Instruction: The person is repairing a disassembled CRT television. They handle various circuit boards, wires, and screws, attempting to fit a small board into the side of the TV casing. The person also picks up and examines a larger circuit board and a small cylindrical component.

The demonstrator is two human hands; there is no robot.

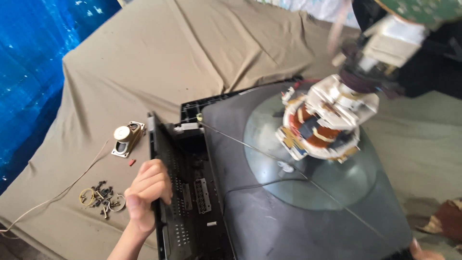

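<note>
A grey picture tube lies face down inside a black plastic television frame on a tan cloth. A deflection yoke with copper windings and white plastic sits on the tube's neck. My left hand is closed over the left edge of the black frame, thumb on the outside. Only a small part of my right hand shows at the bottom right corner, beside the tube's right side; its grip is hidden. A thin wire runs across the tube's back.
A small metal speaker lies on the tan cloth left of the frame, with a cord trailing to the lower left. Several dark screws and rings lie near my left hand. A green circuit board and white parts hang blurred at the upper right.
</note>
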